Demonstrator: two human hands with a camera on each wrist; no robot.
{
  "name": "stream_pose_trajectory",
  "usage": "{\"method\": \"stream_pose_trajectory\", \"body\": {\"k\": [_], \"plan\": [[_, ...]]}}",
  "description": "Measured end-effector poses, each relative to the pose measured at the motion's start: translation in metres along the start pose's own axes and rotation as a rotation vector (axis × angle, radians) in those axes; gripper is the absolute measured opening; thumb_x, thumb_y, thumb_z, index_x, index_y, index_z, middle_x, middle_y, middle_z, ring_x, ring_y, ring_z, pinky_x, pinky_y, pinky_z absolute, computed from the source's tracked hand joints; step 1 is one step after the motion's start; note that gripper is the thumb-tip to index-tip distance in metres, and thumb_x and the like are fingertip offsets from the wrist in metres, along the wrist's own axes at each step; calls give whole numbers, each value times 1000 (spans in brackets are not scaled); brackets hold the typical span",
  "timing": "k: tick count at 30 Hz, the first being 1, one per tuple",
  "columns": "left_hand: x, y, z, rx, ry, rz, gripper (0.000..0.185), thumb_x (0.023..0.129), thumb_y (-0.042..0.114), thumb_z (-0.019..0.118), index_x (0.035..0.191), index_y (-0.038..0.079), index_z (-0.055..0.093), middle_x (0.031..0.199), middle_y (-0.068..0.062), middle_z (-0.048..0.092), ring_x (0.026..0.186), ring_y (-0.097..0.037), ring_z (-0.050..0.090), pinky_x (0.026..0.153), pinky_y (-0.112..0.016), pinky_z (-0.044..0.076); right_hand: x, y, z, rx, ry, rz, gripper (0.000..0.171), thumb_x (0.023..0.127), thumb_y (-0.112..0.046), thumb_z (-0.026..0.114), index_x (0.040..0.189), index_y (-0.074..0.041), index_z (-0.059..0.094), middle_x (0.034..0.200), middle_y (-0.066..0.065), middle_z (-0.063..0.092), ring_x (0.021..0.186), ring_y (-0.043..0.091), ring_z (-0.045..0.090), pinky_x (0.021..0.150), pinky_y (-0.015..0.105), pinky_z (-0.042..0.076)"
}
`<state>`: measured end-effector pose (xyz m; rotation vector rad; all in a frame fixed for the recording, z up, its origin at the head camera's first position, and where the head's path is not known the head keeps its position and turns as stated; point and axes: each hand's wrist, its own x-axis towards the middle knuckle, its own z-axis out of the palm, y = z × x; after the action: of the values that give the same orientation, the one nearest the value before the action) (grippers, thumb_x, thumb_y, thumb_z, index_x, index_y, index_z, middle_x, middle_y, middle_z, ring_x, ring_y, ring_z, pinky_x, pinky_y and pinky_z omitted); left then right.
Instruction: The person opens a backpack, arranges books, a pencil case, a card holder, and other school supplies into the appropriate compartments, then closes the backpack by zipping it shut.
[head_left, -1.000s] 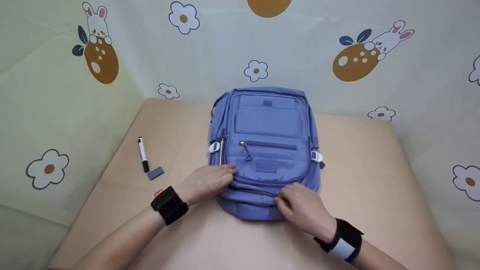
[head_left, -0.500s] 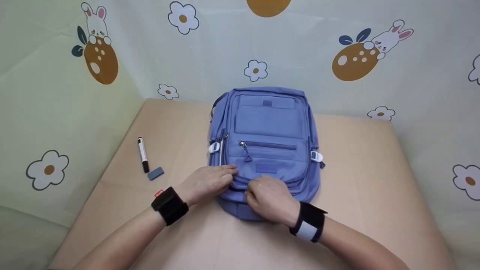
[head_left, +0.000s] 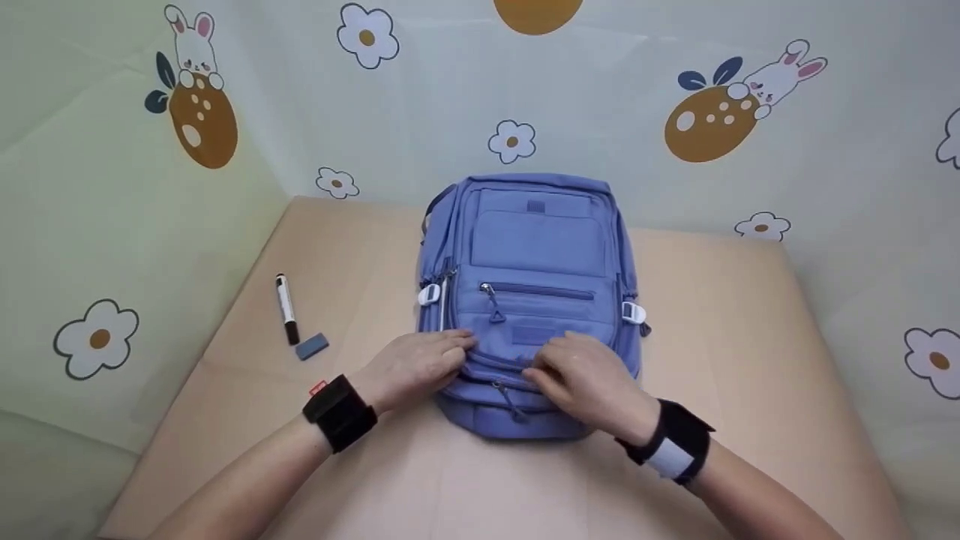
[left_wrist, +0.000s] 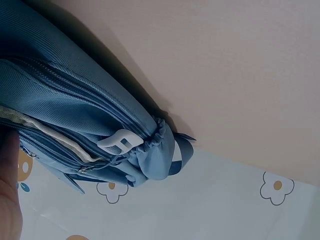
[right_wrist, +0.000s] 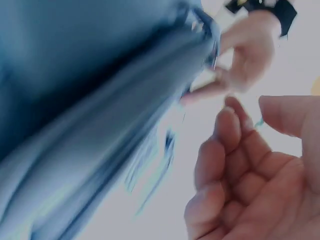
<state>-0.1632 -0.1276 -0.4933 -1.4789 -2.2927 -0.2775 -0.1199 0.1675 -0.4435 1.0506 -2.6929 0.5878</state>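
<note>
One backpack (head_left: pixel 536 244) | left hand (head_left: pixel 411 367), right hand (head_left: pixel 589 379) | one marker (head_left: pixel 286 307) | one block (head_left: pixel 312 346)

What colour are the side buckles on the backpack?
The side buckles are white; the head view shows both best.

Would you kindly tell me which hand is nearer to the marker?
Left. The left hand rests on the backpack, right of the marker; the right hand is farther right, at the backpack's lower front.
</note>
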Motion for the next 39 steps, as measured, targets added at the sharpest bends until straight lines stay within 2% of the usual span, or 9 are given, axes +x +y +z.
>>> {"method": "stream_pose_trajectory", "body": {"k": [4, 9, 13, 17, 21, 27, 34, 36, 39], "plan": [[-1, 1, 1, -23, 3, -8, 9, 90, 1, 69, 91, 4, 60, 128, -15, 69, 124, -26, 63, 103, -35, 50, -22, 27, -5, -43, 49, -96, 7, 90, -17, 78, 87, -15, 72, 80, -7, 65, 76, 14, 57, 70, 37, 47], [-1, 3, 2, -36, 13, -41, 11, 89, 3, 70, 89, 6, 59, 130, -15, 68, 126, -26, 62, 104, -36, 49, -44, 47, 6, -44, 99, -157, 8, 84, -13, 83, 89, -15, 77, 86, -7, 68, 81, 14, 61, 71, 35, 48], [-1, 5, 2, -54, 50, -82, 14, 89, 5, 71, 85, 8, 58, 127, -14, 69, 126, -26, 62, 103, -37, 50, -45, 50, 15, -45, 132, -207, 13, 82, -15, 85, 93, -16, 78, 90, -6, 67, 81, 15, 60, 70, 34, 49], [-2, 8, 3, -89, 79, -114, 15, 89, 5, 70, 82, 9, 56, 126, -14, 70, 125, -27, 63, 101, -38, 52, -42, 48, 22, -97, 101, -220, 17, 82, -19, 85, 97, -15, 78, 92, -5, 66, 82, 16, 58, 70, 35, 49], [-2, 10, 4, -97, 101, -108, 16, 88, 5, 69, 81, 8, 54, 125, -15, 70, 124, -27, 63, 102, -38, 51, -40, 46, 28, -174, 89, -254, 13, 85, -18, 82, 96, -15, 77, 91, -4, 66, 82, 18, 59, 69, 36, 50], [8, 17, 3, -75, 134, -44, 11, 81, 7, 66, 85, 8, 56, 118, -15, 71, 117, -29, 66, 104, -37, 50, -42, 45, 31, -206, 117, -244, 8, 86, -14, 76, 94, -13, 76, 89, -3, 66, 78, 17, 60, 65, 34, 50], [31, 40, 5, -4, 111, 124, 28, 86, 30, 76, 107, 12, 73, 114, -3, 68, 108, -21, 62, 99, -33, 51, -42, 45, 29, -173, 145, -200, 8, 85, -12, 76, 93, -14, 75, 87, -4, 66, 77, 16, 61, 66, 34, 50], [35, 45, 8, 36, 98, 164, 24, 88, 30, 75, 108, 16, 76, 114, 0, 68, 107, -19, 62, 98, -32, 51, -42, 44, 29, -169, 153, -196, 8, 85, -12, 76, 92, -14, 75, 86, -4, 66, 77, 16, 61, 65, 34, 50], [37, 49, 12, 65, 92, 180, 11, 93, 24, 72, 102, 20, 78, 112, 3, 67, 104, -17, 61, 95, -30, 52, -41, 43, 30, -165, 162, -199, 7, 84, -11, 75, 90, -14, 74, 85, -4, 65, 75, 16, 60, 64, 34, 51]]}}
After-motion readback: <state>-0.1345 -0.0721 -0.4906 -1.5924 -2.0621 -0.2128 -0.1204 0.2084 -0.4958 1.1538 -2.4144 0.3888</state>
